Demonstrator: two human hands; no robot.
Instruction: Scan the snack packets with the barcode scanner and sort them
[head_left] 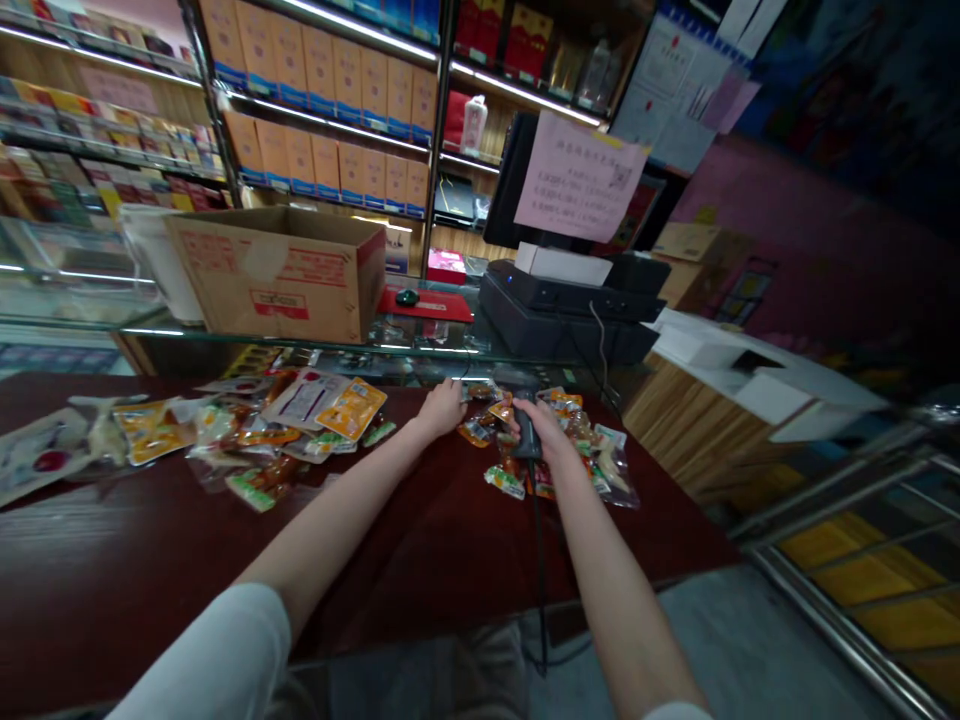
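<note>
Shop counter here, dark red wood [127, 590] running up to a glass display case [247, 335], and there are two heaps on it: a heap of snack packets [247, 430] just beyond the left hand [442, 408], a second heap of snack packets [600, 465] around the right hand [538, 428]. That right hand is curled round the one black handheld scanner [527, 430], its cable [539, 545] dropping over the near edge. The left lies open on the packets at the glass, with plenty of bare wood on the near side!

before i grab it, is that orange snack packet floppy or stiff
The orange snack packet is probably floppy and light: it lies flat in thin film, overlapping its neighbours. Its glossy surface may slip a little, and it seems unlikely to roll.
</note>
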